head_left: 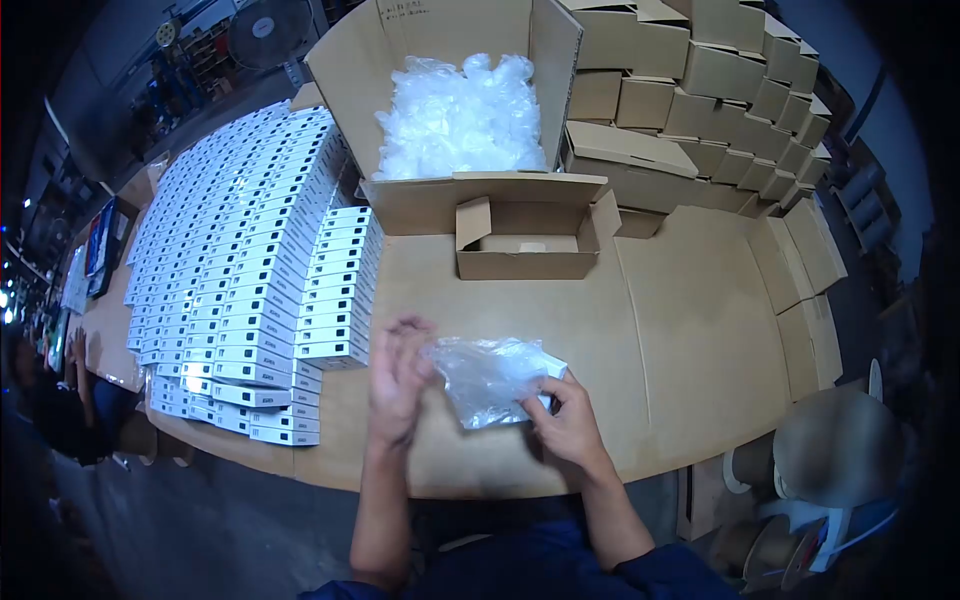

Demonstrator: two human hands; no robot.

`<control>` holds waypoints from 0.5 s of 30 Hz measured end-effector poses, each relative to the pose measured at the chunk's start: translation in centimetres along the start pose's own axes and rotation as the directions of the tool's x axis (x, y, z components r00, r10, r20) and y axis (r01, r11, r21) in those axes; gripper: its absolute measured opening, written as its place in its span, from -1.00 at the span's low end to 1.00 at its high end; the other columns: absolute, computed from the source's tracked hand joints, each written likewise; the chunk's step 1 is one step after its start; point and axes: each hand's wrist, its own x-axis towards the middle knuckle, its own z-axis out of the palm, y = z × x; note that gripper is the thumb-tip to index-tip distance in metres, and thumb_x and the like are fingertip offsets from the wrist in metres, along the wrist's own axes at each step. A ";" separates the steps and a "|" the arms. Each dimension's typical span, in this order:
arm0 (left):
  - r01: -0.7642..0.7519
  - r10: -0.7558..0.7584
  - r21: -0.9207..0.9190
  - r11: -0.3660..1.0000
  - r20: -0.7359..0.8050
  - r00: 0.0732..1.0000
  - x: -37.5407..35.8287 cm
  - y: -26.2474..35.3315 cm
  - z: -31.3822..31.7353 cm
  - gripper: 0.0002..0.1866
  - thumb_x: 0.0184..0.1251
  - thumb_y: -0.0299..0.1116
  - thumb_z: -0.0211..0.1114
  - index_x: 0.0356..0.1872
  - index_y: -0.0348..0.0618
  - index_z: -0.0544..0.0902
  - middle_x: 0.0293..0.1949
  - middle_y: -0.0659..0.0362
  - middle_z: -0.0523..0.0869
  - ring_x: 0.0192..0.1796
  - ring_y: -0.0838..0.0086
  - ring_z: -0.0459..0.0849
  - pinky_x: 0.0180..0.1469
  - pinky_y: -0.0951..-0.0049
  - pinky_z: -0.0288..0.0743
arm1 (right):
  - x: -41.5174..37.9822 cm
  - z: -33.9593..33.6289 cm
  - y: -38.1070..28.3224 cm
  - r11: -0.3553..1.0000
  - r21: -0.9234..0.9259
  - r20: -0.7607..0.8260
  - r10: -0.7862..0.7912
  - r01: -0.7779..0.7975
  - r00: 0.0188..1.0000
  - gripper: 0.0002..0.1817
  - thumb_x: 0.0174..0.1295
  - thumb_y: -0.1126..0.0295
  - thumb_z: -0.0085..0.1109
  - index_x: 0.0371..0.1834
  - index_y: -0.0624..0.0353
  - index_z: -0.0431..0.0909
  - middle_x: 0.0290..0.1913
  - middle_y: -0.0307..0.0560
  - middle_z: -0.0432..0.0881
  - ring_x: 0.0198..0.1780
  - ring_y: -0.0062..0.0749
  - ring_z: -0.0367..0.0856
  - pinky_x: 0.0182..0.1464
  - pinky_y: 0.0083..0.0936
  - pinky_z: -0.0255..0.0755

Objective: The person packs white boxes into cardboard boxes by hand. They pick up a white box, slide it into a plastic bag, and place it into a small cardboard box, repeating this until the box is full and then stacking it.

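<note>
A crinkled clear plastic bag [485, 380] is held above the cardboard-covered table in front of me. My right hand [568, 418] pinches its right end between thumb and fingers. A white flat edge [553, 368], perhaps of a small box, shows at that end beside my fingers. My left hand [400, 372] is raised at the bag's left edge, slightly blurred, its fingers loosely apart. Just beyond the bag stands an open small cardboard box [530, 265] with its flaps up.
Stacked white small boxes [240, 250] fill the table's left side. Behind the small carton, a large open carton [420, 207] holds many clear plastic bags [460, 120]. Brown cartons [700, 110] are piled at back right, with open flaps [805, 300] below. A person [75, 400] sits far left.
</note>
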 end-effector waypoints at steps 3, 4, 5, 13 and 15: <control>0.247 -0.257 0.102 0.964 0.096 0.962 -2.5 -3.0 0.0 -0.51 0.43 -0.54 0.40 0.30 -0.27 0.43 0.12 0.08 0.66 0.03 0.46 0.67 0.04 0.42 0.60 | 0.2 0.2 0.1 0.998 0.056 -0.024 0.031 -0.030 0.999 -0.79 0.28 0.39 0.45 -0.10 0.27 0.79 0.05 0.20 0.66 0.11 -0.03 0.66 0.20 -0.28 0.49; 0.305 -0.323 0.151 0.940 0.117 0.939 -3.2 -3.7 0.4 -0.53 0.44 -0.52 0.40 0.29 -0.28 0.45 0.09 0.08 0.69 -0.04 0.48 0.69 -0.02 0.43 0.61 | 0.3 0.4 0.0 0.997 0.073 -0.034 0.037 -0.035 0.999 -0.78 0.26 0.39 0.47 -0.10 0.26 0.79 0.05 0.20 0.66 0.12 -0.02 0.66 0.22 -0.27 0.49; 0.360 -0.390 0.200 0.911 0.135 0.911 -3.5 -4.1 0.7 -0.55 0.45 -0.51 0.41 0.28 -0.28 0.47 0.05 0.09 0.72 -0.10 0.49 0.72 -0.08 0.45 0.63 | 0.3 0.6 -0.5 1.000 0.008 -0.095 -0.004 0.005 0.995 -0.78 0.24 0.39 0.49 -0.11 0.25 0.80 0.01 0.17 0.65 0.08 -0.08 0.65 0.17 -0.31 0.49; 0.438 -0.458 0.148 0.887 0.155 0.875 -3.3 -4.6 0.1 -0.61 0.47 -0.57 0.36 0.25 -0.35 0.52 -0.02 0.12 0.72 -0.17 0.49 0.74 -0.10 0.47 0.66 | 1.7 0.2 1.3 0.992 0.127 -0.298 0.012 0.027 0.955 -0.77 0.27 0.36 0.54 -0.16 0.30 0.79 -0.20 -0.18 0.51 -0.38 -0.63 0.32 -0.36 -0.59 0.22; 0.342 -0.356 0.107 0.934 0.170 0.919 -3.3 -4.7 -0.1 -0.53 0.44 -0.57 0.37 0.31 -0.35 0.48 0.01 0.12 0.72 -0.08 0.46 0.76 0.00 0.44 0.67 | 1.7 0.2 1.5 0.965 0.259 -0.269 0.101 -0.029 0.958 -0.81 0.30 0.41 0.52 -0.17 0.31 0.78 -0.19 -0.16 0.53 -0.28 -0.59 0.36 -0.29 -0.59 0.25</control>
